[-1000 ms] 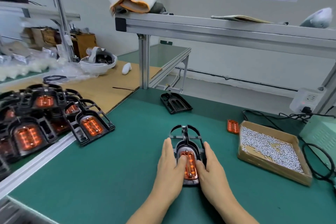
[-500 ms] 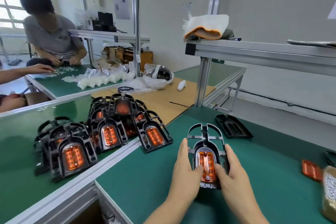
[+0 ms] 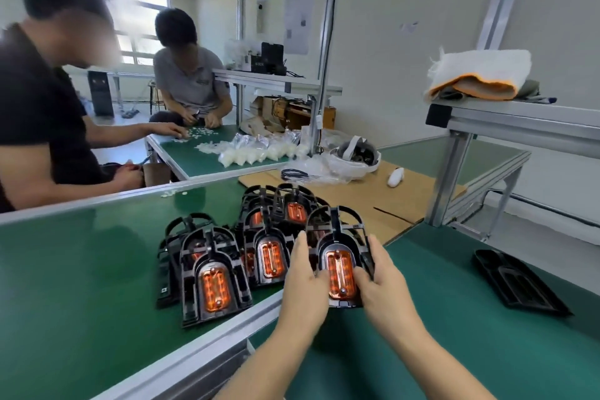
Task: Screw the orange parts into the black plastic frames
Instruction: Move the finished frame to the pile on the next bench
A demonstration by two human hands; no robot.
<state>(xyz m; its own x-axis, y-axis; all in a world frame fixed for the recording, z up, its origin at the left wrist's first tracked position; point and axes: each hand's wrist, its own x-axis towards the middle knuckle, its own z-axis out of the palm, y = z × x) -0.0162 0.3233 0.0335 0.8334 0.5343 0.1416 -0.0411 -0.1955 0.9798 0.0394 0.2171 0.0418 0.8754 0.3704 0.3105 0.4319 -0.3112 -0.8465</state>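
While I watch: both hands grip one black frame [image 3: 341,247]
left hand [image 3: 305,282]: clasping frame's left edge
right hand [image 3: 381,282]: clasping right edge
orange part [image 3: 339,273]: seated in frame
pile of finished frames [image 3: 246,243]: just left, on bench [image 3: 81,269]

Both hands, left [image 3: 303,282] and right [image 3: 381,286], hold a black frame [image 3: 341,237] with its orange part [image 3: 339,273] (thumbs on it) beside a pile [image 3: 233,256] of finished frames on the green table [image 3: 81,269].

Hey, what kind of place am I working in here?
Probably a small assembly workshop: green-matted benches with aluminium rails, a pile of identical black plastic frames with orange inserts, and other seated workers sorting small white parts.
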